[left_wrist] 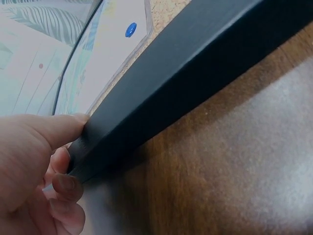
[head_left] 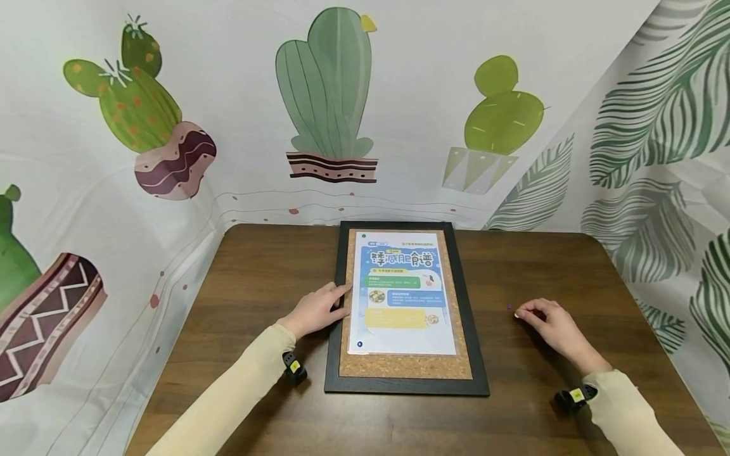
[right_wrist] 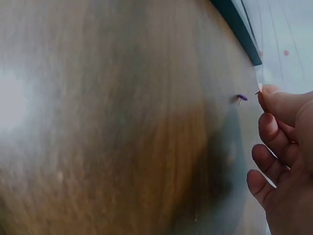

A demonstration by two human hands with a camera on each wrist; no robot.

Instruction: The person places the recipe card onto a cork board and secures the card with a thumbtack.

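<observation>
A black-framed corkboard [head_left: 406,386] lies on the table with a printed poster [head_left: 405,341] on it. A blue thumbtack [left_wrist: 130,30] sits at the poster's lower left corner, a green one [head_left: 364,236] at its upper left. My left hand [head_left: 316,309] grips the frame's left side, thumb over its top and fingers curled at the outer edge. To the right of the board, my right hand [head_left: 553,326] pinches a small whitish thumbtack [right_wrist: 259,89] between thumb and forefinger, its pin sticking out. A purple thumbtack [right_wrist: 242,97] lies on the table just beyond those fingertips.
The brown wooden table [head_left: 251,266] reaches back to a white cloth [head_left: 410,114] printed with cacti and leaves. The cloth also hangs along both sides. A dark wrist camera [head_left: 575,398] is strapped on each wrist.
</observation>
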